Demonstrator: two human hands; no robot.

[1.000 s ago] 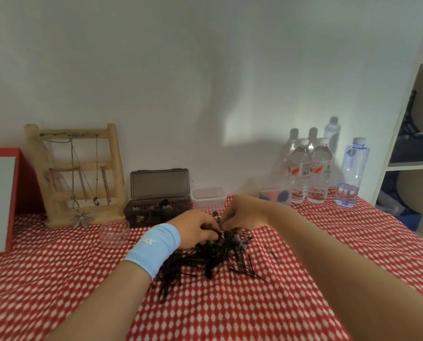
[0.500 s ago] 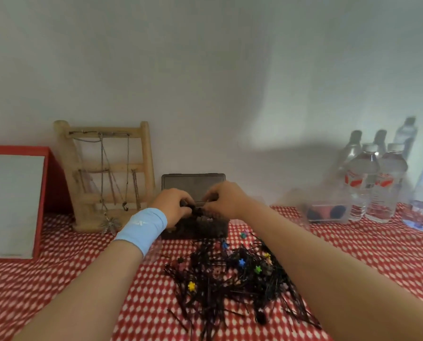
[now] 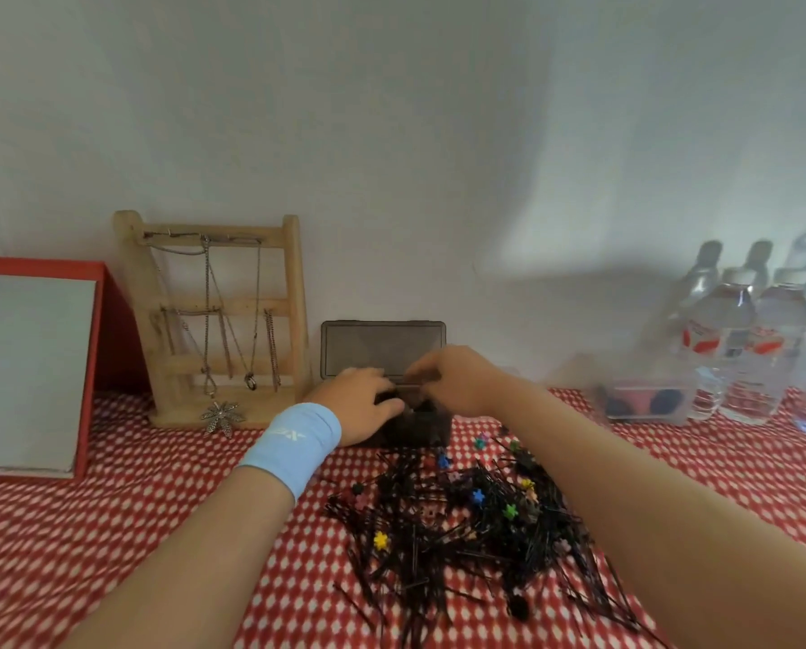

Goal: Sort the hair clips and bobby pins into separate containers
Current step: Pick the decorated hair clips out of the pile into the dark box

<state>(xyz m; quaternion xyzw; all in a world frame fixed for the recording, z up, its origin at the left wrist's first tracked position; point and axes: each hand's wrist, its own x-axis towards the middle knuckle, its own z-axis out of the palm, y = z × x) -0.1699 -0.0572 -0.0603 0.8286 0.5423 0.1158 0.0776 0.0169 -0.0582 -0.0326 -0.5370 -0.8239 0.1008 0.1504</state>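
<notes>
A heap of black bobby pins [image 3: 443, 545] mixed with small coloured hair clips [image 3: 477, 497] lies on the red checked tablecloth in front of me. Behind it stands a dark plastic box [image 3: 422, 430] with its lid [image 3: 382, 351] raised against the wall. Both hands hover over the box's opening. My left hand [image 3: 361, 402], with a light blue wristband, curls its fingers round dark pins at the box's left side. My right hand [image 3: 459, 381] pinches a thin bunch of bobby pins just above the box. The box's contents are hidden by the hands.
A wooden jewellery stand [image 3: 218, 320] with hanging necklaces stands left of the box. A red-framed white panel [image 3: 31, 367] leans at far left. At the back right sit a clear container [image 3: 644, 402] holding dark and red items and several water bottles [image 3: 738, 348].
Both hands lifted from the heap, where they were gathering pins, and moved back to the dark box. My view shifted left and closer, so the heap now sits lower in the frame.
</notes>
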